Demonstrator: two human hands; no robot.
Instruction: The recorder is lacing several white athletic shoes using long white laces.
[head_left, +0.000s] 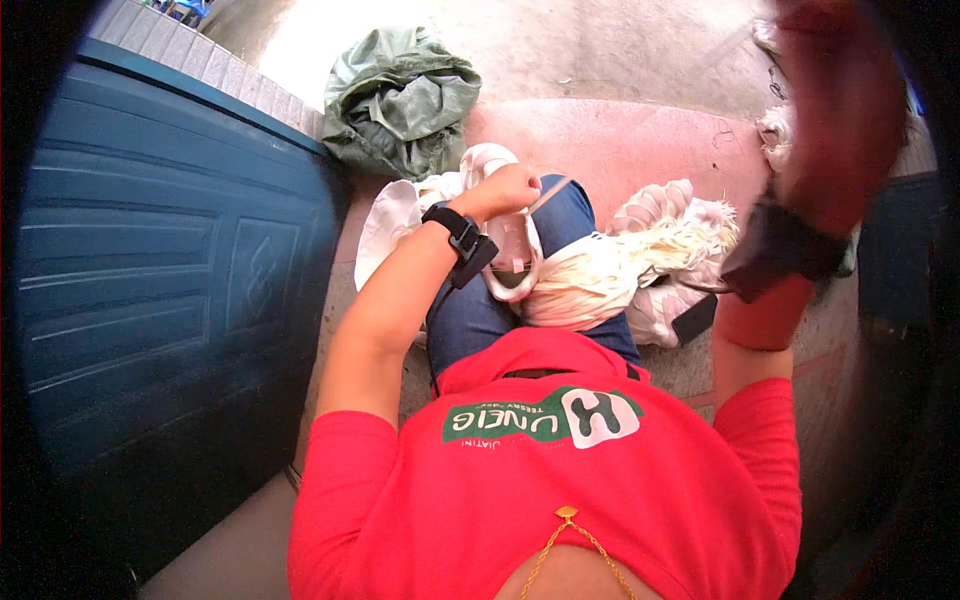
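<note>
A white shoe (529, 268) with a pinkish inside rests on my lap, its opening toward me. My left hand (508, 192), with a black band and small black device on the wrist, is closed over the middle of the shoe; its fingertips are partly hidden. Beside the fist a thin pale strip (552, 194), like a shoelace, slants up to the right. A thick bundle of cream laces (585, 283) lies across my right thigh. My right hand (840, 100) is raised high at the upper right, dark and smeared by motion, so its fingers cannot be made out.
Several white shoe pieces (660, 210) are heaped at my right, beside a dark flat object (694, 320). A crumpled green sack (400, 105) stands ahead on the left. A blue panelled door (150, 230) closes off my left side. More white items (775, 135) lie at the far right.
</note>
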